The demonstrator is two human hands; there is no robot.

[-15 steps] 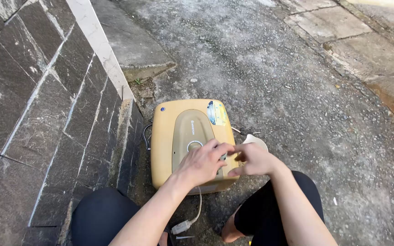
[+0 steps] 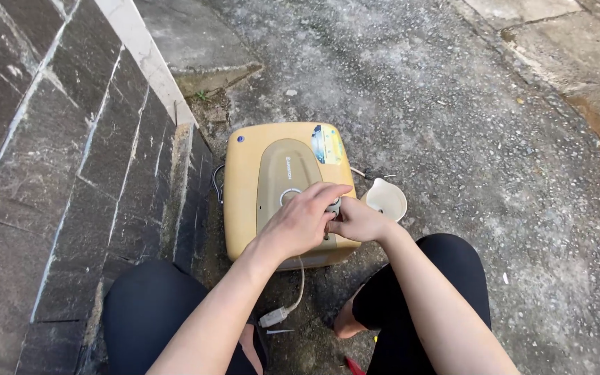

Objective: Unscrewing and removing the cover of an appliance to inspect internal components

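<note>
Yellow boxy plastic water heater (image 2: 276, 173) lies face-up on rough concrete ground (image 2: 453, 139), its long axis pointing away from the person. Left hand (image 2: 303, 222) and right hand (image 2: 359, 221) both pinch its front dial. Just right of the heater sits a small white bowl (image 2: 385, 199), contents unclear.

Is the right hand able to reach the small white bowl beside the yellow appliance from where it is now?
Probably yes. The right hand rests at the yellow appliance, and the white bowl sits on the ground just beside it, with nothing visible lying between them.
</note>
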